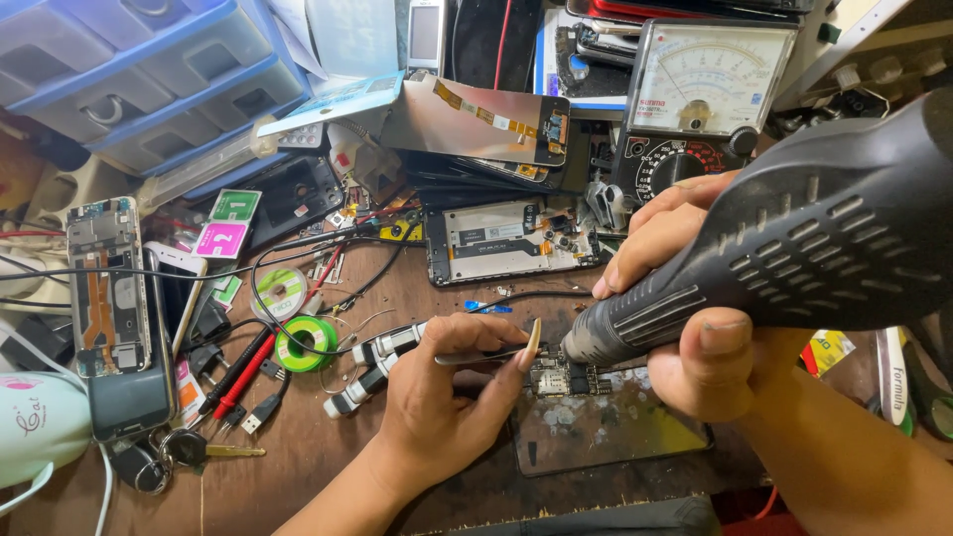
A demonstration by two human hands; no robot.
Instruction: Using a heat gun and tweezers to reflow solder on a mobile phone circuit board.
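My right hand [685, 298] grips a thick black hot-air tool handle [794, 258]. Its nozzle [586, 342] points down at a small circuit board [558, 377]. The board rests at the top edge of a dark glass plate [606, 427]. My left hand [437, 387] holds metal tweezers [481, 354], their tip beside the board. The left thumb has a long nail next to the nozzle.
An opened phone [506, 240] lies beyond the hands, a screen panel [476, 119] behind it and an analogue multimeter [700, 94] at the back right. Green solder reels [306, 342], red and black probes [238, 372], keys [189, 449], further phone frames [104, 288] and blue drawers [149, 69] crowd the left.
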